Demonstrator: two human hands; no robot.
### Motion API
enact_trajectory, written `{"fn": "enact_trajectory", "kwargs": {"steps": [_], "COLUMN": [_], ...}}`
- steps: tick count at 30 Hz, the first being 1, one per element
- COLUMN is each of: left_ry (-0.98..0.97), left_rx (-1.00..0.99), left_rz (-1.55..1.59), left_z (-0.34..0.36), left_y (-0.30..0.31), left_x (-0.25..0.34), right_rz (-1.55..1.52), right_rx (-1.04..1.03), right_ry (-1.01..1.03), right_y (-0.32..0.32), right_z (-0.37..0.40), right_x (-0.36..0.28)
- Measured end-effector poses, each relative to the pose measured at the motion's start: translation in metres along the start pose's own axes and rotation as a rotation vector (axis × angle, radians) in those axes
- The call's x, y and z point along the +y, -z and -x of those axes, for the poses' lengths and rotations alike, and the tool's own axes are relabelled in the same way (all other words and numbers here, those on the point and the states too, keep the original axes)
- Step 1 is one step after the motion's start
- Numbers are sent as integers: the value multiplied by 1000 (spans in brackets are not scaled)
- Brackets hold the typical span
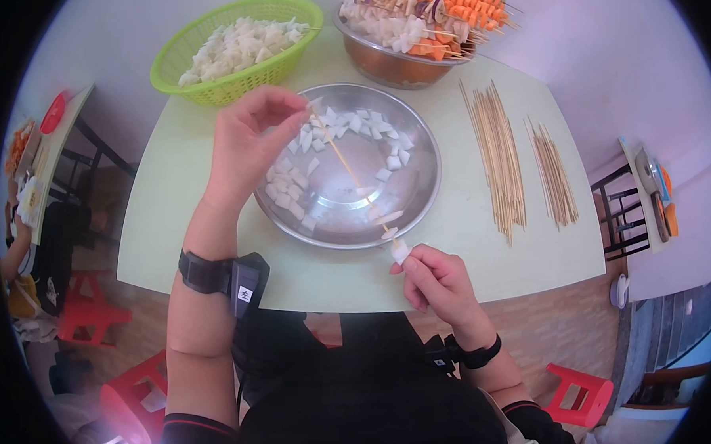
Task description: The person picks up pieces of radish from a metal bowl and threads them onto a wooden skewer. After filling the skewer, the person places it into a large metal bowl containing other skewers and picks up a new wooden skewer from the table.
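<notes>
A wooden skewer [338,155] slants over the steel basin [430,195], with several white pieces, like cut radish or onion, threaded on its lower part. My right hand [440,281] is closed around that lower end, fingers right at the lowest white piece [401,251]. My left hand [256,130] pinches at the skewer's upper tip, where a small white piece [314,106] shows at the fingertips. Loose white pieces [287,189] lie around the left, far and right sides of the basin's floor.
Behind the basin stand a green basket [165,69] of white pieces and a metal bowl [378,64] stacked with filled skewers [452,8]. Long skewers [497,165] and shorter ones [552,175] lie on the table [528,269] at right. Red stools [578,394] stand on the floor.
</notes>
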State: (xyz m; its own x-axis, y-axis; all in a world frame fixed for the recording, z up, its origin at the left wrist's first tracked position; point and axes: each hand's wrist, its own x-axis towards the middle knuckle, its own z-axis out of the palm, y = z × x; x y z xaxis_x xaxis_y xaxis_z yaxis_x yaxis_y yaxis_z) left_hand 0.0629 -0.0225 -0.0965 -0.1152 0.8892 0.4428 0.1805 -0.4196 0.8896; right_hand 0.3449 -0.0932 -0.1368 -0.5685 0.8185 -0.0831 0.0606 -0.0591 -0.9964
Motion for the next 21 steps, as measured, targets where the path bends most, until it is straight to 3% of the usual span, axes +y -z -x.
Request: {"fn": "enact_trajectory", "kwargs": {"steps": [9, 14, 21], "left_ry": [33, 26, 3], "left_rx": [0, -205, -195], "left_rz": [14, -88, -113], "left_z": [1, 11, 11], "left_y": [1, -18, -20], "left_x": [1, 9, 5], "right_rz": [15, -6, 1], "right_rx": [6, 21, 21], "right_ry": [8, 10, 9], "right_y": [0, 0, 0], "right_z": [1, 1, 1], "right_x": [0, -1, -2]}}
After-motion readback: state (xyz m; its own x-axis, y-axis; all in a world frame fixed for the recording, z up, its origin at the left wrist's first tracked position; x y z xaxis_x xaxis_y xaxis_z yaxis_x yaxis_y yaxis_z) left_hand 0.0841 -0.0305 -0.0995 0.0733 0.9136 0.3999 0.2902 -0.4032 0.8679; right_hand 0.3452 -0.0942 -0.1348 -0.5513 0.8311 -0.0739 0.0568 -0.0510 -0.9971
